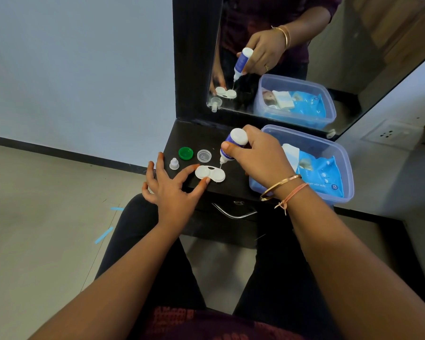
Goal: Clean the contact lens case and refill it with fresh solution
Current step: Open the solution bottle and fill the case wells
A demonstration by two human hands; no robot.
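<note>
A white two-well contact lens case lies uncapped on the dark dresser top. My left hand steadies it, with forefinger and thumb pinching its left well. My right hand grips a small white and blue solution bottle, tipped nozzle-down just above the case's right well. The bottle's white cap stands to the left. A green lid and a clear lid lie behind the case.
A clear blue plastic box holding a pack of wet wipes sits at the right, close to my right wrist. A mirror stands behind. A metal drawer handle is below the front edge.
</note>
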